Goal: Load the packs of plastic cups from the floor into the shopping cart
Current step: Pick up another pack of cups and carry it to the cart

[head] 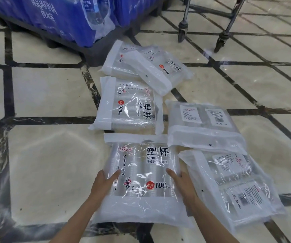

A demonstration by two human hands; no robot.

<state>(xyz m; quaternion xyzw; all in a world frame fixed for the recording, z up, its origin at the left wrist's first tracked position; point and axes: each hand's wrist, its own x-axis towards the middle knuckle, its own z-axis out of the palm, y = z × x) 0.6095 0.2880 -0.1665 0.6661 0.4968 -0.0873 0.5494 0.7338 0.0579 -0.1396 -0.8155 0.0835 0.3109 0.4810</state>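
Observation:
Several clear packs of plastic cups lie on the tiled floor. The nearest pack (141, 179) has black printed characters and "100 pcs" on its front. My left hand (102, 183) grips its left edge and my right hand (181, 185) grips its right edge, thumbs on top. Beyond it lies a second pack (129, 106), and two overlapping packs (150, 65) lie farther back. To the right, two more packs (204, 123) (237, 186) lie label side up. Of the shopping cart, only the legs and wheels (182, 30) show at the top right.
A stack of blue shrink-wrapped water bottle cases (57, 16) on a dark pallet stands at the top left, close to the far packs. Cream tiles with dark borders (44, 163) spread to the left of the packs.

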